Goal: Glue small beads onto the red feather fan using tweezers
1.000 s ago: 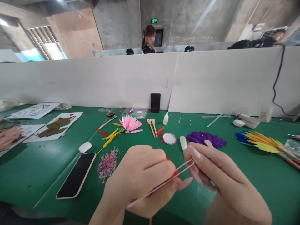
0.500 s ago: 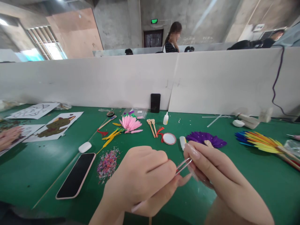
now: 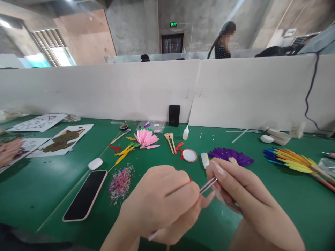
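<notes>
My left hand (image 3: 162, 198) is closed around a pair of tweezers (image 3: 208, 185); its pale pink end shows under the palm. The metal tips point right, prongs close together, and meet the fingertips of my right hand (image 3: 232, 188). That hand is closed in a pinch, and whatever sits between its fingers is hidden. A bit of red shows behind my left knuckles, and a thin wooden stick (image 3: 168, 248) pokes out below that hand. Just beyond my right fingers lie a white tube (image 3: 205, 160) and a fan of purple feather-like petals (image 3: 222, 153).
On the green table (image 3: 86, 139) lie a phone (image 3: 85, 197), a white case (image 3: 95, 164), colourful flakes (image 3: 121, 183), pink petals (image 3: 146, 138), a round white disc (image 3: 189, 155), a glue bottle (image 3: 185, 132) and multicoloured feathers (image 3: 290, 158). Another person's hand (image 3: 10, 151) is at far left.
The tweezers' prongs have come closer together at my right fingertips. My left hand has shifted slightly right. Beyond the partition, a person has moved to the right.
</notes>
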